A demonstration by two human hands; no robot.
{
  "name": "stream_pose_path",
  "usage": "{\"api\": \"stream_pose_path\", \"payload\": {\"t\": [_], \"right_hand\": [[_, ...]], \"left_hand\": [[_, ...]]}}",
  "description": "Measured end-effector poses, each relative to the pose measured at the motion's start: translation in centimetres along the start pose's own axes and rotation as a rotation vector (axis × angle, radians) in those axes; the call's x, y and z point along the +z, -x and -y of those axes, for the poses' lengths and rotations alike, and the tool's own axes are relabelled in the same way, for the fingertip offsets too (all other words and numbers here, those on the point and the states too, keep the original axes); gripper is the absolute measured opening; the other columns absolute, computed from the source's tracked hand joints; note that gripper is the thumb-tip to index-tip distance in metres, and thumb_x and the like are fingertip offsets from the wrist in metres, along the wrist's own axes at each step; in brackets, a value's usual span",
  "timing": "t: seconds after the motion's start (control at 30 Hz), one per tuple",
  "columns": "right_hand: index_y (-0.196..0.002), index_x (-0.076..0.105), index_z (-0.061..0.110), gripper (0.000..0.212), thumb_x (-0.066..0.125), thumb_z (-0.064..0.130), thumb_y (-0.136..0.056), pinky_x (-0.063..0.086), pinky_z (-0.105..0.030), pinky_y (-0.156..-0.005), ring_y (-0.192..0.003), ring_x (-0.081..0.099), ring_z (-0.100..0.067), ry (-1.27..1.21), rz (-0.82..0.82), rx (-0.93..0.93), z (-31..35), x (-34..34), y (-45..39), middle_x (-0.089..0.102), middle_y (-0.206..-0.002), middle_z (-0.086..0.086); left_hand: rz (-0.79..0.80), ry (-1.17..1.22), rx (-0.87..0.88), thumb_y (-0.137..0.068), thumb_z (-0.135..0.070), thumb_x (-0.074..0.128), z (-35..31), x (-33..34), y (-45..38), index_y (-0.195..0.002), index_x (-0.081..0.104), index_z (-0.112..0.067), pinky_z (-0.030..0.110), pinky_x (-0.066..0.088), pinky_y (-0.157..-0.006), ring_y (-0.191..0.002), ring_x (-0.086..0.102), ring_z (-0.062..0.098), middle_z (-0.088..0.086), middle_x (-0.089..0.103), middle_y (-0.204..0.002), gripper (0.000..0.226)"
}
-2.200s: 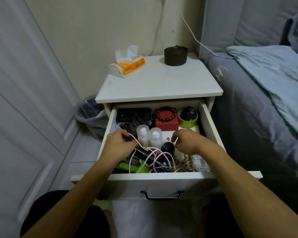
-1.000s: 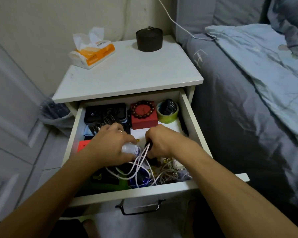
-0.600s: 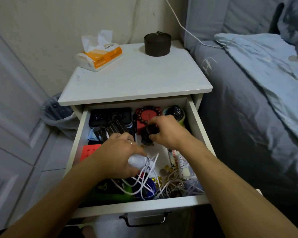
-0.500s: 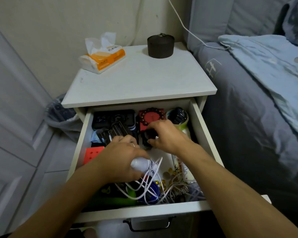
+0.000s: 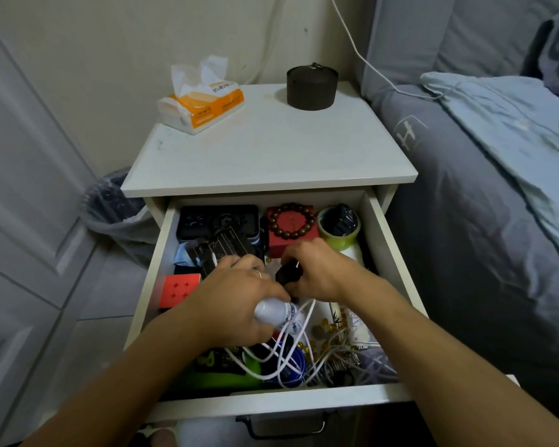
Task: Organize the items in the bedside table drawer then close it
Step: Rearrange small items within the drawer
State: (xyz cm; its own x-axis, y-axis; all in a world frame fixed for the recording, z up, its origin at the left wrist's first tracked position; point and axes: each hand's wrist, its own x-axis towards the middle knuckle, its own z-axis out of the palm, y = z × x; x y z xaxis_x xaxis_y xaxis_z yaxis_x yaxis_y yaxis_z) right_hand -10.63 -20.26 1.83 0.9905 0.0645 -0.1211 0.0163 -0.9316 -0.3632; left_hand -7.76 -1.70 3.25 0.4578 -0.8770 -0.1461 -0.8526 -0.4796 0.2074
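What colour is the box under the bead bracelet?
Red; the box shows best in the head view, at the drawer's back.

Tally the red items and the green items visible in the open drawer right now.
Red: 2 (cube, box under the bead bracelet)
Green: 2 (tape roll, green item at the front, partly hidden)
Total: 4

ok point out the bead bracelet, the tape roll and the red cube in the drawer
bracelet (image 5: 276, 221), head view, on the beads at its left side
tape roll (image 5: 342, 243), head view, on its green outer wall at the front
red cube (image 5: 178, 290), head view, middle of its dotted top face
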Motion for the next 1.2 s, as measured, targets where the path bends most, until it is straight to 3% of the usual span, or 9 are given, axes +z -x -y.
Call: {"api": "stream_pose_path", "payload": {"t": [0.1, 0.23, 0.33, 0.4, 0.47, 0.63, 0.83, 1.03, 1.2], "right_hand": [[-0.102, 0.066, 0.013, 0.036, 0.074, 0.030, -0.071, 0.055, -0.036, -0.070, -0.085, 0.062, -0.022, -0.061, -0.065, 0.077, -0.6, -1.1, 0.6, 0.065, -0.095, -0.004], [-0.101, 0.063, 0.009, 0.036, 0.074, 0.029, -0.072, 0.056, -0.042, -0.071, -0.084, 0.060, -0.024, -0.109, -0.147, 0.166, -1.4, -2.1, 0.8, 0.061, -0.098, -0.006], [-0.092, 0.063, 0.013, 0.029, 0.075, 0.027, -0.069, 0.058, -0.043, -0.067, -0.078, 0.061, -0.022, -0.131, -0.064, 0.218, -1.8, -2.1, 0.8, 0.060, -0.091, -0.003], [-0.087, 0.064, 0.015, 0.025, 0.076, 0.026, -0.068, 0.059, -0.040, -0.064, -0.074, 0.061, -0.021, -0.129, -0.001, 0.240, -2.0, -2.1, 1.0, 0.060, -0.086, -0.002], [-0.086, 0.065, 0.013, 0.025, 0.077, 0.026, -0.069, 0.059, -0.038, -0.064, -0.073, 0.063, -0.021, -0.120, 0.040, 0.259, -2.1, -2.2, 1.1, 0.061, -0.083, -0.002], [-0.075, 0.059, 0.010, 0.017, 0.073, 0.018, -0.071, 0.044, -0.026, -0.048, -0.063, 0.057, -0.023, -0.141, 0.007, 0.378, -2.8, -3.3, 2.2, 0.058, -0.075, -0.006], [-0.081, 0.058, 0.008, 0.017, 0.071, 0.015, -0.073, 0.043, -0.027, -0.050, -0.068, 0.056, -0.023, -0.173, -0.043, 0.414, -3.7, -4.3, 3.6, 0.053, -0.083, -0.006], [-0.065, 0.048, 0.012, 0.025, 0.072, 0.015, -0.074, 0.035, -0.023, -0.045, -0.057, 0.049, -0.020, -0.249, -0.045, 0.412, -3.7, -4.2, 4.0, 0.050, -0.072, -0.004], [-0.080, 0.058, 0.010, 0.018, 0.073, 0.016, -0.072, 0.049, -0.028, -0.052, -0.066, 0.057, -0.024, -0.305, -0.063, 0.404, -3.8, -4.3, 4.2, 0.055, -0.084, -0.006]], "left_hand": [[0.006, 0.005, 0.012, -0.077, -0.049, 0.050, 0.4, 0.3, 0.0, -0.127, 0.056, -0.047, 0.028, 0.018, -0.100, -0.123, 0.034, 0.008, -0.021, 0.061, -0.115, 0.050], [0.001, 0.055, 0.018, -0.074, -0.058, 0.045, 0.2, -0.2, 0.3, -0.105, 0.060, -0.044, 0.028, 0.022, -0.100, -0.117, 0.037, 0.005, -0.028, 0.052, -0.091, 0.037], [0.053, 0.194, -0.062, -0.074, -0.077, 0.040, 0.0, -1.3, -0.2, -0.110, 0.067, -0.039, 0.025, 0.034, -0.095, -0.107, 0.047, -0.003, -0.022, 0.063, -0.100, 0.059], [0.085, 0.346, -0.144, -0.083, -0.069, 0.050, 0.0, -2.3, -1.9, -0.098, 0.071, -0.033, 0.027, 0.049, -0.082, -0.089, 0.060, -0.001, -0.015, 0.069, -0.089, 0.044], [0.113, 0.248, -0.185, -0.091, -0.050, 0.056, 0.3, -2.8, -4.7, -0.092, 0.072, -0.029, 0.033, 0.054, -0.077, -0.078, 0.064, 0.009, -0.008, 0.070, -0.083, 0.026], [0.456, -0.104, -0.278, -0.083, -0.031, 0.067, -0.5, -1.9, -10.9, -0.120, 0.065, -0.013, 0.036, 0.055, -0.089, -0.102, 0.063, 0.025, 0.007, 0.065, -0.118, 0.040], [0.615, -0.128, -0.301, -0.086, -0.032, 0.070, -1.9, -1.7, -12.8, -0.151, 0.031, -0.020, 0.035, 0.045, -0.094, -0.124, 0.050, 0.028, 0.005, 0.044, -0.147, 0.076], [0.700, -0.124, -0.279, -0.087, -0.020, 0.068, -1.9, -1.1, -13.0, -0.131, 0.049, -0.016, 0.034, 0.046, -0.084, -0.098, 0.053, 0.021, -0.005, 0.053, -0.104, 0.049], [0.742, -0.024, -0.247, -0.087, -0.017, 0.063, -2.1, -0.5, -12.6, -0.124, 0.057, -0.021, 0.034, 0.046, -0.083, -0.098, 0.054, 0.024, 0.001, 0.052, -0.111, 0.038]]}}
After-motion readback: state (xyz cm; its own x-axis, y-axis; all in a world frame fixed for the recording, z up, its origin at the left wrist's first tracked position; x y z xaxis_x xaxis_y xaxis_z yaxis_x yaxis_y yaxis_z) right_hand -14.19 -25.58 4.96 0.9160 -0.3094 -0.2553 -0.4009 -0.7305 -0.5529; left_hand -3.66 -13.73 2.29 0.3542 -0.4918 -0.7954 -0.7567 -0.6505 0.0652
